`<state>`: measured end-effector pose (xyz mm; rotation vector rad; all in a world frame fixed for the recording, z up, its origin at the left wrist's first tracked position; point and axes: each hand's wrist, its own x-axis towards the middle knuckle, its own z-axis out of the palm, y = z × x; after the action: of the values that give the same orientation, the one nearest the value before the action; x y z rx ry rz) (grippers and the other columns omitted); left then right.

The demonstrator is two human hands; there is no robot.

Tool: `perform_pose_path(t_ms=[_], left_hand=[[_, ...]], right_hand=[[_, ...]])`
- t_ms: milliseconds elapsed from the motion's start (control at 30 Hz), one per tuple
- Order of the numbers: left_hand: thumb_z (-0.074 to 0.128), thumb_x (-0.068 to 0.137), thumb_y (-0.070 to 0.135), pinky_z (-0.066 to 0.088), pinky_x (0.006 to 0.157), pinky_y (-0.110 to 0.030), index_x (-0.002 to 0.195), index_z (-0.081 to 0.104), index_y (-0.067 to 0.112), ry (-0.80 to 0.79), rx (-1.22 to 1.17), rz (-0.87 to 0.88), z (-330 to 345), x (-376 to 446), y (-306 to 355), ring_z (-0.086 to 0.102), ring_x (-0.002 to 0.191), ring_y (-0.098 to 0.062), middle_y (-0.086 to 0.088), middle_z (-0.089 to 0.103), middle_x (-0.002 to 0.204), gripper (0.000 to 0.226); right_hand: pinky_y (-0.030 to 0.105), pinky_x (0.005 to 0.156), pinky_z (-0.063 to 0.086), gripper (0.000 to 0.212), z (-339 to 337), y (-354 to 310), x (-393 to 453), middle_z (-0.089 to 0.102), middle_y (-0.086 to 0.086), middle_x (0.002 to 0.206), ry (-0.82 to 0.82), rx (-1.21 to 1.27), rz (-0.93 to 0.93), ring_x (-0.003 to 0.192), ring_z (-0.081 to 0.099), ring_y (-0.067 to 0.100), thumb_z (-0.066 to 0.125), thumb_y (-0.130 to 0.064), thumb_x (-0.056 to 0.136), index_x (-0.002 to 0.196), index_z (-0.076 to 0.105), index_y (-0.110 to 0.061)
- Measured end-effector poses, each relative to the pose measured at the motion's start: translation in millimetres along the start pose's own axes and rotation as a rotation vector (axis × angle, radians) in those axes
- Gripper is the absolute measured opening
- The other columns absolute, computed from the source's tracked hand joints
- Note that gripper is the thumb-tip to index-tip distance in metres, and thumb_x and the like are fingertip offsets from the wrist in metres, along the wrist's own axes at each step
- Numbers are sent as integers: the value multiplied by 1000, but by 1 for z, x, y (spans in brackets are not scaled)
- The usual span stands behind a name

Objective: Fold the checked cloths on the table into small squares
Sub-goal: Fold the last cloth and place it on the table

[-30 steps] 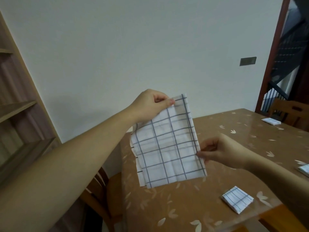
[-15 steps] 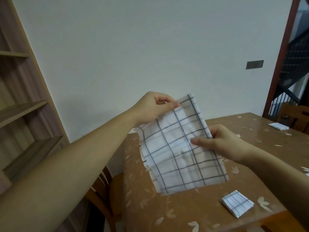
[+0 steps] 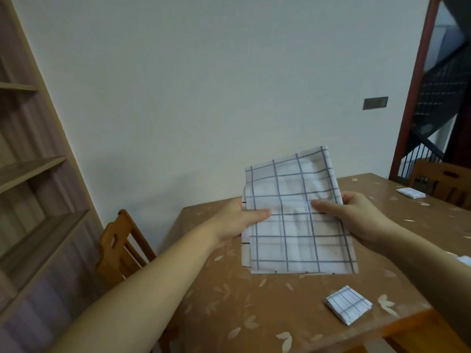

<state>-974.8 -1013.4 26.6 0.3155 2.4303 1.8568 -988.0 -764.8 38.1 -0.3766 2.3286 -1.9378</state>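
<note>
A: What are the hands doing with the cloth?

B: Both are holding the half-folded checked cloth (image 3: 295,215) up over the worktop (image 3: 229,296). The left hand (image 3: 237,222) is pinching the cloth's left edge, with the thumb lying flat across the front and the fingers hiding behind the fabric. The right hand (image 3: 356,217) is pinching the right edge the same way, thumb on the front and fingers tucked behind.

A: Is the cloth lying on the worktop?

B: The upper part is standing up in the air between the hands. The lower edge is hanging down close to the brown, leaf-patterned surface, though I cannot tell whether it is touching.

A: Where are the other cloths sitting?

B: A small folded square (image 3: 348,307) is lying on the worktop near the front right corner, well below the held cloth. Another folded cloth (image 3: 410,192) is resting far back on the right, just in front of a wooden chair (image 3: 443,179). A white scrap (image 3: 465,259) is peeking in at the right border, too cropped to tell what it is.

A: And around the worktop?

B: A second chair (image 3: 119,245) is standing at the left end, beside a bookshelf (image 3: 28,174) that is running up the left side. A dark switch plate (image 3: 375,103) is sitting on the pale wall, and a stair railing (image 3: 418,159) is showing through the doorway on the right.
</note>
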Motion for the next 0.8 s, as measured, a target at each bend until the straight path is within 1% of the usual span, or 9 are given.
perform_pose_path(t_ms=[67, 133, 233, 300, 400, 533, 633, 733, 800], left_hand=[[64, 93, 14, 55, 85, -23, 100, 70, 22, 51, -31, -4, 4, -5, 2, 71, 95, -7, 5, 75, 103, 13], [62, 94, 14, 56, 80, -20, 96, 70, 20, 81, -71, -23, 6, -9, 3, 71, 90, -8, 5, 75, 97, 10], [60, 95, 15, 56, 71, -19, 96, 69, 15, 146, -117, -37, 11, -17, 5, 71, 81, -7, 6, 74, 85, 8], [60, 95, 11, 51, 53, -13, 100, 69, 8, 142, -201, -53, 14, -22, 4, 68, 59, 1, 7, 71, 74, 11], [62, 93, 9, 46, 45, -9, 113, 65, 0, 179, -275, -98, 17, -26, 7, 64, 49, 5, 4, 68, 80, 22], [63, 91, 2, 55, 52, -19, 92, 68, 6, 202, -329, -120, 19, -31, 7, 69, 55, -6, -1, 73, 75, 7], [56, 93, 1, 59, 70, -31, 84, 74, 15, 171, -339, -84, 19, -34, 8, 72, 67, -13, -3, 76, 83, 25], [55, 96, 19, 58, 73, -33, 87, 75, 19, 193, -407, -130, 18, -38, 13, 73, 72, -17, -3, 77, 84, 22], [45, 98, 44, 54, 84, -38, 91, 77, 18, 156, -445, -235, 15, -39, 12, 73, 84, -22, -8, 77, 91, 42]], right_hand=[[43, 78, 60, 17, -5, 1, -5, 76, 17, 94, -26, -39, 0, 83, 74, 30, 61, -15, 93, 101, 69, -1], [45, 81, 58, 16, -9, 3, -9, 77, 11, 93, -70, -86, 10, 81, 73, 25, 59, -13, 95, 106, 68, -6], [53, 83, 53, 18, -14, 8, -14, 69, 25, 97, -107, -131, 31, 83, 64, 32, 57, -14, 96, 109, 65, -5], [46, 72, 51, 19, -16, 11, -17, 62, 28, 97, -131, -102, 42, 85, 55, 34, 54, -13, 98, 112, 64, -4], [32, 58, 56, 22, -18, 14, -21, 68, 18, 92, -146, 64, 69, 75, 63, 31, 46, -6, 100, 105, 67, -6], [25, 51, 59, 32, -17, 15, -24, 76, 12, 81, -148, 256, 118, 65, 73, 20, 36, 1, 102, 98, 68, -5], [26, 50, 58, 36, -15, 13, -26, 72, 14, 84, -122, 238, 82, 69, 68, 24, 35, 3, 100, 88, 68, -5], [26, 51, 57, 38, -14, 6, -28, 72, 10, 88, -125, 159, 13, 74, 67, 24, 39, -1, 100, 78, 69, -8], [26, 53, 58, 38, -13, 2, -29, 72, 8, 95, -113, 122, -45, 80, 69, 24, 39, -2, 101, 78, 68, -8]])
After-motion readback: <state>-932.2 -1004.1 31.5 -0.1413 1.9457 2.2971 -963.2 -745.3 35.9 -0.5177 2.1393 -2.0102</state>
